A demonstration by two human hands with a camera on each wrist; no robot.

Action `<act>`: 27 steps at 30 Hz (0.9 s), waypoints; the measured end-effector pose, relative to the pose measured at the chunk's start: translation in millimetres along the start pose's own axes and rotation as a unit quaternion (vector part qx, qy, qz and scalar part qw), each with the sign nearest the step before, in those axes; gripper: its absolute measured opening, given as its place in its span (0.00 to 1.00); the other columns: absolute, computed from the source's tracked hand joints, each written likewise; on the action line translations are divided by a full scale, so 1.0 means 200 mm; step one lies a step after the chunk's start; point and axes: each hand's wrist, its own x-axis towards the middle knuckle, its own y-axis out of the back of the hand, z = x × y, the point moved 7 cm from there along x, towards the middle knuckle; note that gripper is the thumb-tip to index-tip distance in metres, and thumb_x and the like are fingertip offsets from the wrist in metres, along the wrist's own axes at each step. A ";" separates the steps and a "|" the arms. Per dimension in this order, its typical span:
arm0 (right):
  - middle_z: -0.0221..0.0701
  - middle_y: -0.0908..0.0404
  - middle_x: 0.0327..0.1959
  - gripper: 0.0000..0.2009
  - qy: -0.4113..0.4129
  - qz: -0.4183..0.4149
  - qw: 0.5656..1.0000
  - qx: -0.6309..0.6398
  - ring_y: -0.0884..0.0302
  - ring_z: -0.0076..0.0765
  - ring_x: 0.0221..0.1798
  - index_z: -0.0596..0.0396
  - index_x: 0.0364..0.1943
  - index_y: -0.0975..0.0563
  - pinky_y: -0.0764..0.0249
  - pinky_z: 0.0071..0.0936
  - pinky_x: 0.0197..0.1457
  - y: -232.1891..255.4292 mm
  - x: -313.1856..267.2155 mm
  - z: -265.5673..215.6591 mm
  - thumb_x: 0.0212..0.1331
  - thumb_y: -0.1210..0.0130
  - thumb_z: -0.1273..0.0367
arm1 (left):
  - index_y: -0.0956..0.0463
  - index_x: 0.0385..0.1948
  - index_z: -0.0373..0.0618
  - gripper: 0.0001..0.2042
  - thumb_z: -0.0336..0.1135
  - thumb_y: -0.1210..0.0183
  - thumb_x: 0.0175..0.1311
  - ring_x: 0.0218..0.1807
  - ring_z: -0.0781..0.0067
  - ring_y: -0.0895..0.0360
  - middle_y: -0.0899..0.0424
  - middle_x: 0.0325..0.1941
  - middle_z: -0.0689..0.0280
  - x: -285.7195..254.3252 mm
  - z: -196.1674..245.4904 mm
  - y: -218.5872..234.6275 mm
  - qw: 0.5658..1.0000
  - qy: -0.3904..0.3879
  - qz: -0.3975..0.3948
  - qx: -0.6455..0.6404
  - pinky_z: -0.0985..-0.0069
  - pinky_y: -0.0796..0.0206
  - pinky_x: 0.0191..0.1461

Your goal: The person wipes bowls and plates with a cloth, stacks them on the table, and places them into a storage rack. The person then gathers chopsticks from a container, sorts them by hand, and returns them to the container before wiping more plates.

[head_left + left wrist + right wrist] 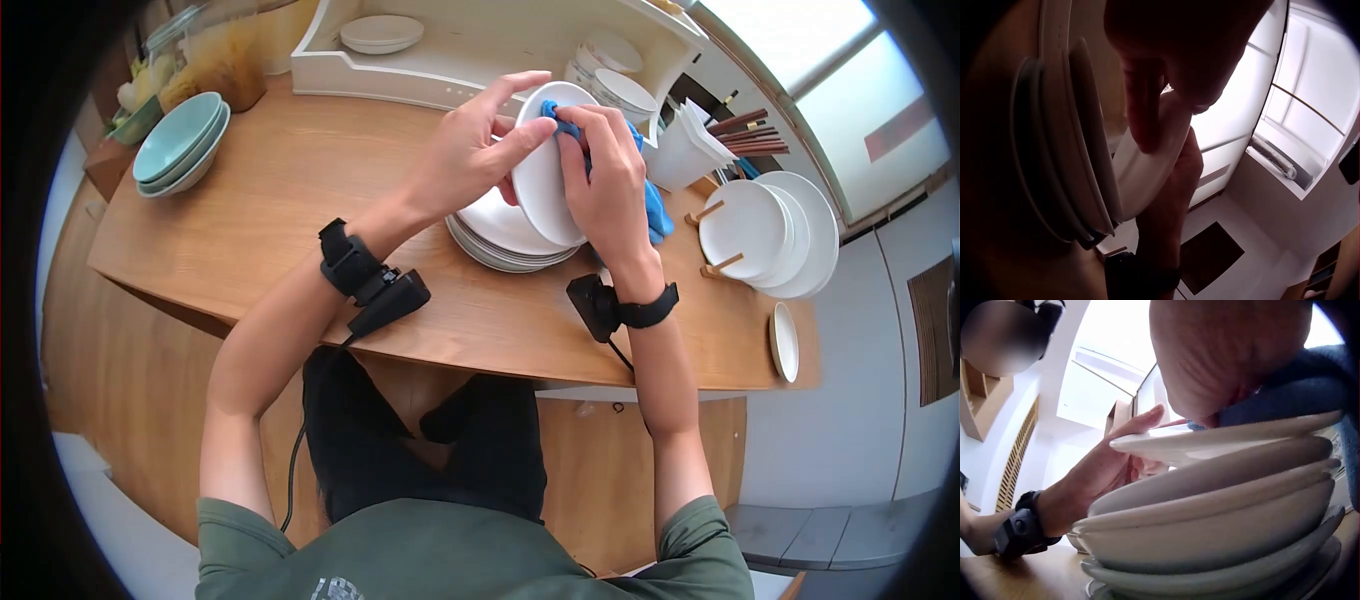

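A white plate (545, 190) is tilted up above a stack of white plates (490, 245). My left hand (465, 150) grips its left edge, thumb over the face and fingers behind. My right hand (610, 180) pinches a blue cloth (655, 212) against the plate's upper face; the cloth hangs behind that hand. In the right wrist view the held plate (1210, 442) lies just over the stacked dishes (1210, 544), with the blue cloth (1285, 394) under my right hand (1229, 356). The left wrist view is dark, with the held plate (1154, 169) between both hands.
Green bowls (180, 145) stand at the left of the wooden table (300, 170). A white shelf (420, 85) with dishes runs along the back. At the right are a white holder with chopsticks (685, 150), racked plates (745, 235) and a small dish (784, 342).
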 end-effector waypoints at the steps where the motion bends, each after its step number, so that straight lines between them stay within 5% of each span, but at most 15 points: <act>1: 0.42 0.24 0.40 0.11 0.011 -0.006 1.000 0.005 0.25 0.50 0.42 0.59 0.41 0.25 0.27 0.37 0.43 -0.01 0.00 -0.03 0.53 0.48 0.81 | 0.41 0.62 0.42 0.23 0.40 0.50 0.69 0.25 0.83 0.24 0.21 0.26 0.66 0.00 0.02 0.00 1.000 -0.017 0.006 0.002 0.83 0.29 0.22; 10: 0.34 0.23 0.35 0.09 0.120 -0.074 0.989 0.052 0.25 0.43 0.39 0.57 0.35 0.22 0.27 0.34 0.43 -0.08 -0.02 -0.14 0.50 0.47 0.82 | 0.34 0.57 0.41 0.18 0.38 0.51 0.69 0.23 0.90 0.29 0.21 0.28 0.69 -0.01 -0.02 0.18 0.975 -0.050 0.211 -0.042 0.89 0.36 0.22; 12: 0.33 0.23 0.34 0.09 0.104 -0.082 0.990 0.049 0.25 0.41 0.39 0.56 0.33 0.22 0.28 0.33 0.43 -0.07 -0.02 -0.10 0.49 0.47 0.83 | 0.34 0.57 0.40 0.18 0.37 0.52 0.70 0.24 0.88 0.27 0.21 0.31 0.68 0.01 -0.02 0.20 0.973 -0.059 0.220 -0.046 0.87 0.34 0.21; 14: 0.33 0.23 0.34 0.09 0.093 -0.094 0.991 0.010 0.25 0.41 0.40 0.56 0.32 0.22 0.29 0.33 0.43 -0.05 -0.01 -0.04 0.49 0.47 0.83 | 0.36 0.55 0.35 0.18 0.37 0.53 0.70 0.19 0.80 0.25 0.24 0.22 0.63 0.01 -0.03 0.22 0.967 -0.090 0.228 -0.069 0.80 0.31 0.16; 22: 0.39 0.24 0.36 0.09 -0.017 0.029 0.996 -0.087 0.25 0.46 0.40 0.59 0.36 0.23 0.28 0.34 0.42 0.06 -0.01 0.18 0.51 0.48 0.81 | 0.37 0.56 0.35 0.18 0.37 0.54 0.70 0.17 0.82 0.28 0.24 0.21 0.65 0.01 0.03 0.11 0.989 -0.086 0.120 -0.010 0.81 0.32 0.17; 25: 0.40 0.24 0.36 0.09 0.016 0.037 0.996 -0.079 0.25 0.47 0.39 0.59 0.38 0.23 0.27 0.35 0.41 0.04 -0.02 0.12 0.52 0.48 0.81 | 0.36 0.56 0.35 0.18 0.38 0.54 0.70 0.18 0.82 0.27 0.24 0.22 0.66 -0.01 -0.01 0.05 0.996 -0.044 0.072 -0.024 0.82 0.32 0.16; 27: 0.40 0.24 0.37 0.11 0.052 0.024 0.998 -0.038 0.25 0.47 0.40 0.59 0.38 0.23 0.27 0.36 0.43 0.00 -0.01 0.06 0.50 0.47 0.82 | 0.35 0.57 0.39 0.18 0.38 0.54 0.71 0.28 0.86 0.23 0.20 0.31 0.66 0.00 -0.04 0.04 0.999 -0.015 0.033 -0.020 0.86 0.30 0.24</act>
